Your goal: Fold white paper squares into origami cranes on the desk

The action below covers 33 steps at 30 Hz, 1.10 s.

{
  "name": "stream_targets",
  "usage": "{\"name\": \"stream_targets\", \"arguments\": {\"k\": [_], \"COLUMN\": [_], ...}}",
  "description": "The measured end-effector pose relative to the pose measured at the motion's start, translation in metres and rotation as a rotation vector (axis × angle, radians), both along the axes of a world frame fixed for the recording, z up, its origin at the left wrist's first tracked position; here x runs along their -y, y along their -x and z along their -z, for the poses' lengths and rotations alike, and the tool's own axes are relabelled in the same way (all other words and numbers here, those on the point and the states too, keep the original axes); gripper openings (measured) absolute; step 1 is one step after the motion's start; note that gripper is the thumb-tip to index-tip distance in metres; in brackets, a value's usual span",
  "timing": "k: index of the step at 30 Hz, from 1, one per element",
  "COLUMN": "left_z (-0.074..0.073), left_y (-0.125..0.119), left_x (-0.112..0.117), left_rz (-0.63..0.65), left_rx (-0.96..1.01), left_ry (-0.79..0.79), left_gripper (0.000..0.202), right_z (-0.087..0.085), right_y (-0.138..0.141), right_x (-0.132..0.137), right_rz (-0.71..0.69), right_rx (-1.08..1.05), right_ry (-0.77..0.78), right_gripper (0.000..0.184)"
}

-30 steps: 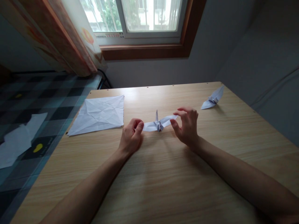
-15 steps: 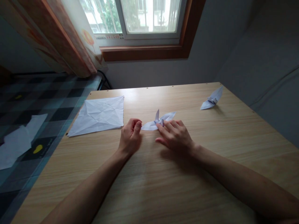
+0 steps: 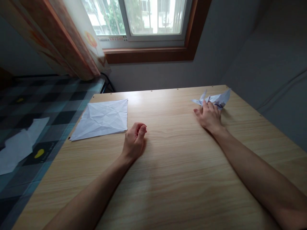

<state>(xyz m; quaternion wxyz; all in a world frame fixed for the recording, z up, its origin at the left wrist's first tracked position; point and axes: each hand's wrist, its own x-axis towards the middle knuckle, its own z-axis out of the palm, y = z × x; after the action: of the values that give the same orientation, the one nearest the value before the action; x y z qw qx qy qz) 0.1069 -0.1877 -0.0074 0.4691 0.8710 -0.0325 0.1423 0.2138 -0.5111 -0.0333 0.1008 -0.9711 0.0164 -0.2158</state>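
Observation:
At the table's far right, my right hand (image 3: 210, 117) has its fingers on a white folded paper crane (image 3: 197, 102). The crane's pointed tips stick out past the fingertips, and part of its body is hidden behind them. A second paper crane (image 3: 224, 98) lies just right of it; the two overlap in view, and whether they touch I cannot tell. My left hand (image 3: 134, 137) rests on the table near the middle, curled into a loose fist with nothing visible in it. Left of this fist lies a square sheet of creased white paper (image 3: 103, 118).
The wooden table (image 3: 163, 179) has its back edge below a window (image 3: 153, 19). To the left, a bed with a checked cover (image 3: 72, 88) carries loose white papers (image 3: 16, 147). A curtain (image 3: 79, 54) hangs beside the window.
My right hand has moved the paper crane from the table's middle to the far right, beside the other crane. My left hand has stayed in place, still curled.

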Motion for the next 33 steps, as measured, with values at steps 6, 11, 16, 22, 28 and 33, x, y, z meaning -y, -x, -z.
{"name": "stream_targets", "arguments": {"k": [6,11,16,22,28,33], "left_z": [0.0,-0.001,0.002,-0.008,-0.005,0.0], "left_y": [0.0,0.001,0.001,-0.013,-0.024,-0.021], "left_x": [-0.001,0.001,0.001,-0.034,-0.067,-0.061], "left_rz": [0.007,-0.018,-0.041,-0.185,-0.3,-0.294], "left_rx": [0.009,0.012,0.037,0.109,-0.221,-0.25], "left_ry": [0.025,0.018,-0.102,-0.632,-0.837,-0.946], "left_gripper": [0.039,0.033,0.024,0.039,0.084,0.065], "right_z": [0.005,0.006,0.001,-0.008,-0.009,-0.008], "right_y": [-0.007,-0.007,-0.001,0.013,0.026,0.04], "right_x": [0.012,0.012,0.005,-0.008,-0.02,-0.034], "right_rz": [0.07,0.064,0.0,-0.104,-0.356,-0.58], "right_rx": [-0.037,-0.009,0.167,0.345,0.282,0.264], "right_ry": [-0.058,-0.067,-0.065,-0.097,-0.156,-0.156], "right_gripper": [0.071,0.065,0.057,0.048,0.039,0.033]}}
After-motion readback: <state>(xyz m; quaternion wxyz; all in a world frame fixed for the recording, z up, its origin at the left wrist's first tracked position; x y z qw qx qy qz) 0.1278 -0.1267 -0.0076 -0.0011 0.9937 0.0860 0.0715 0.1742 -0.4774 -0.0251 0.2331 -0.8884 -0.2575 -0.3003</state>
